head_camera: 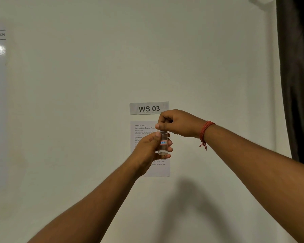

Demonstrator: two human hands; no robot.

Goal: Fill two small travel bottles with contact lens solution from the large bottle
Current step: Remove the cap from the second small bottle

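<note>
Travel bottle [163,143] upright, gripped by L hand [148,151]; R hand [175,122] fingers pinch its top.

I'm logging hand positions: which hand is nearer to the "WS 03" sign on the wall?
Right. The right hand overlaps the WS 03 sign's lower right corner, pinching the top of the small bottle. The left hand grips that bottle lower down.

The single head-worn camera looked straight ahead at a pale wall [77,120] from close by, both forearms reaching up into the frame toward a "WS 03" sign [149,108], a dark curtain [298,76] at its right edge.
</note>
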